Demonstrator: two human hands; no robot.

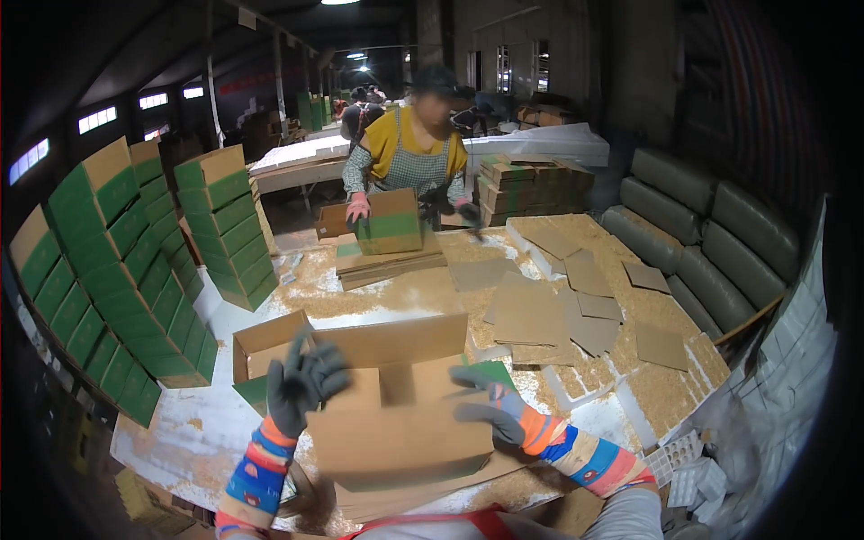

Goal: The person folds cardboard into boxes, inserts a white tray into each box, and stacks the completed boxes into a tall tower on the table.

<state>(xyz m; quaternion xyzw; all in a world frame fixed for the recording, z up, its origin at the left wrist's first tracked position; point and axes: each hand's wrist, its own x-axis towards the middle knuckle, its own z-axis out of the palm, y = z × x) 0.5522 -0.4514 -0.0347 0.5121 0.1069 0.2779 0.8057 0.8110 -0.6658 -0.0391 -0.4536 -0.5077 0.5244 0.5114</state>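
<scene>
L grip (304,385) & R grip (504,414), grey-gloved, both open, contact unclear, flank the brown-and-green open-topped cardboard box (400,441) on our white, dusty tabletop (171,441). We'd best press opp. sides evenly, keeping it sq.

The nearest box (400,443) is matt cardboard, the dark bundles (740,241) glossy.
</scene>
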